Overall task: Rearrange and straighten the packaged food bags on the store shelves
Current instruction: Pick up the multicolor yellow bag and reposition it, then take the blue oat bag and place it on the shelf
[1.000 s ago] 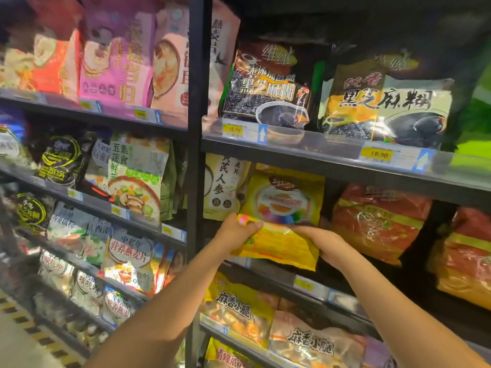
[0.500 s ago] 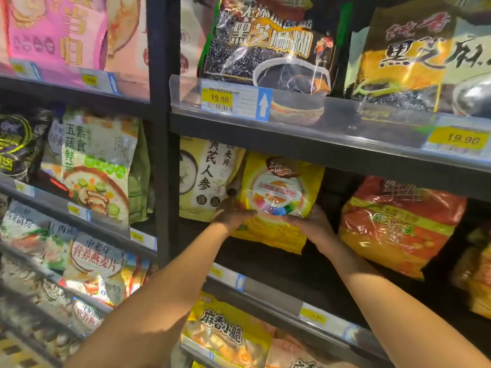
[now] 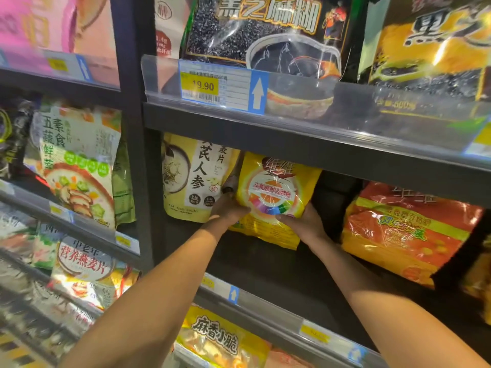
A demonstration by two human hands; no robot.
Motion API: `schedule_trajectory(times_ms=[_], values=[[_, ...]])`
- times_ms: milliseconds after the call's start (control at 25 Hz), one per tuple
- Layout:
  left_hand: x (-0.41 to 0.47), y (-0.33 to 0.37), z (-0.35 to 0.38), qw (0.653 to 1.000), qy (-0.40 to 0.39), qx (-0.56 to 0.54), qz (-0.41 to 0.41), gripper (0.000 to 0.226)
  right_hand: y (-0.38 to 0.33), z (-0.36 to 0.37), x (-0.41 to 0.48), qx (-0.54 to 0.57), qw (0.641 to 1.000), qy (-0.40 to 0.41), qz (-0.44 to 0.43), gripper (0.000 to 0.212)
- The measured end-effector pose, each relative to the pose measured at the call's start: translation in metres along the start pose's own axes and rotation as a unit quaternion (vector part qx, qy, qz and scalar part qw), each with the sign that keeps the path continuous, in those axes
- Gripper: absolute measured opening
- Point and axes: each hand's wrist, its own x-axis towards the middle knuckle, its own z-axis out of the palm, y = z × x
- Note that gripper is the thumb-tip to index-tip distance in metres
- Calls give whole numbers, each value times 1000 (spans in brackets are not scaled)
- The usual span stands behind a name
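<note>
the dark metal shelving (image 3: pixel 265 134) filled the view, several tiers deep, each edge fronted by a clear price-tag strip (image 3: pixel 292 96); one yellow tag read 19.90. the light was dim and warm, a shop aisle as far as could be told. on the top tier stood black sesame paste bags (image 3: pixel 252 30). on the middle shelf an orange bag (image 3: pixel 403 235) slumped at the right, well apart from a cream oatmeal bag (image 3: pixel 196 179) at the left. between them, touching the cream one, sat the yellow soy milk powder bag (image 3: pixel 276 197), nearly upright, tilted a little, set back under the tier above.

the left hand (image 3: pixel 229 211) was clenched on its lower left edge and the right hand (image 3: pixel 305 224) on its lower right corner, so both grips were grasping the yellow bag. its glossy film looked slippery and soft, the powder inside likely to shift and sag, moderately heavy. low on both sides seemed the best hold, squaring the base flat on the shelf before letting go.
</note>
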Motion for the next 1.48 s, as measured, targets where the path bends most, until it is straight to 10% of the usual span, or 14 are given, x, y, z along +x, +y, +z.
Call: schedule_trajectory(times_ms=[800,1120,1480], values=[[-208,-1,-70,990,-12,99,98,66,-79,-50,-171,-152,983,-50,89,62],[-338,-67,-178,964,162,109,179,47,-146,31,-269,-106,976,-123,-148,69],[-423,-184,-318,889,316,330,27,73,-239,179,-310,-139,894,-192,-380,83]])
